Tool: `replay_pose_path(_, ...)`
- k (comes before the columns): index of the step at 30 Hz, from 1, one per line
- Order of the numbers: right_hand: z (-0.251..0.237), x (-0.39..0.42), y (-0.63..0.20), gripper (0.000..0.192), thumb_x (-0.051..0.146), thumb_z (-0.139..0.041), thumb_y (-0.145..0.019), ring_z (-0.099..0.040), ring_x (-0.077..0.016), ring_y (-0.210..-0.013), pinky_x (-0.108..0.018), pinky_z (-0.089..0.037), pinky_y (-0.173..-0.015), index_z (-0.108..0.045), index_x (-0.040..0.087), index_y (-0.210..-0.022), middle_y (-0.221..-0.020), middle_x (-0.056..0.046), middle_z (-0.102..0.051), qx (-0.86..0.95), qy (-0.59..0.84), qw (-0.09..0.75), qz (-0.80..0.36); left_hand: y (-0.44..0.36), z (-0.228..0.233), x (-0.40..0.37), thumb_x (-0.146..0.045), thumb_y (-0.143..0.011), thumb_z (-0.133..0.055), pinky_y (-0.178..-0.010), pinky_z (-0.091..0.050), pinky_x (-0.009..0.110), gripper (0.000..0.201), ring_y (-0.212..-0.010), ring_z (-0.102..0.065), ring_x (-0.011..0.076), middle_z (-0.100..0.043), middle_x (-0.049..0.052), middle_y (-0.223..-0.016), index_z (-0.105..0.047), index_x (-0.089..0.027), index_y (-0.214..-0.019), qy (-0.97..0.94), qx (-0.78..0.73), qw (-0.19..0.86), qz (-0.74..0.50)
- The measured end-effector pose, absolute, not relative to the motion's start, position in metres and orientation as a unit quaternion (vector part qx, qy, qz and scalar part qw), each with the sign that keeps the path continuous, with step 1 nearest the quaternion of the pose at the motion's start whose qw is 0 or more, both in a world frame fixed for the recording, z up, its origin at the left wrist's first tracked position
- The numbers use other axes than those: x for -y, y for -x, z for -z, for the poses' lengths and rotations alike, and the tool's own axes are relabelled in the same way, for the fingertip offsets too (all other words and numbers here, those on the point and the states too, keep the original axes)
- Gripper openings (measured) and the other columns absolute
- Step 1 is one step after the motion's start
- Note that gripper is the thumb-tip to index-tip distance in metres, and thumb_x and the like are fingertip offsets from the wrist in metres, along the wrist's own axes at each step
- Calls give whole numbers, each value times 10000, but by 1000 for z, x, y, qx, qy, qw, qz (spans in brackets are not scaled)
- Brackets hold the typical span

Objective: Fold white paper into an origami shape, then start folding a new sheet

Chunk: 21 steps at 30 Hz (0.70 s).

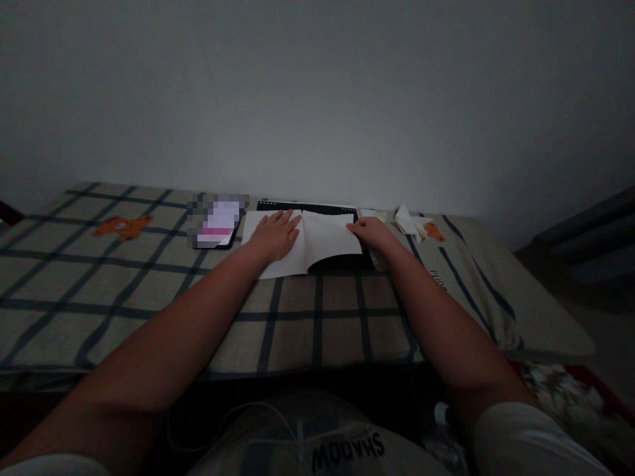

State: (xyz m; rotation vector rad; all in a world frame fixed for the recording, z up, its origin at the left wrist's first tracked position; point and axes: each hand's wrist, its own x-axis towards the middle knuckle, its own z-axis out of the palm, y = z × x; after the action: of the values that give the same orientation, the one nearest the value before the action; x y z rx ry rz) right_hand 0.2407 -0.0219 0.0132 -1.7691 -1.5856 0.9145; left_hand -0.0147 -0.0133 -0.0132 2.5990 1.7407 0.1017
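Observation:
A white sheet of paper (325, 241) lies on a black board (342, 261) on the checked bedcover. My left hand (275, 235) rests flat on the left half of the sheet, fingers spread. My right hand (370, 231) pinches the sheet's right edge and lifts it, so the right part curls up off the board.
A phone (218, 225) with a lit screen lies left of the paper. Folded white paper pieces (409, 221) sit to the right near the wall. The checked cover (149, 291) has orange bear prints (124, 227). A white wall rises behind; the bed edge drops off at right.

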Motion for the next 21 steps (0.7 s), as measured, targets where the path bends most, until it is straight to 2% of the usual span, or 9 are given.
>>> replay_pose_path(11,-13,23,-240,367,178,-599,-897,-411,-80,-394,-222,-378,-438,-514,178,-540,-440,22,-501,563,676,314,-357,14,11,14,-379,-1023,-227,-1196,-216,497,566,-1504,-222,308,-233,111,-1640,-306,-194,-1553,-826,-563,9,-30)
replay_pose_path(15,-15,24,-238,373,169,-605,-897,-413,-82,-402,-230,-390,-450,-498,183,-541,-450,23,-500,543,682,331,-361,14,11,15,-391,-1027,-217,-1182,-227,522,564,-1500,-232,321,-234,112,-1640,-276,-232,-1565,-830,-557,5,-35)
replay_pose_path(21,-12,23,-243,367,332,-545,-958,-515,-118,-441,-236,-444,-462,-563,172,-627,-504,-37,-599,498,637,351,-472,13,10,17,-382,-1030,-221,-1168,-244,535,541,-1499,-234,326,-247,100,-1637,-324,-260,-1548,-829,-558,-6,-26)
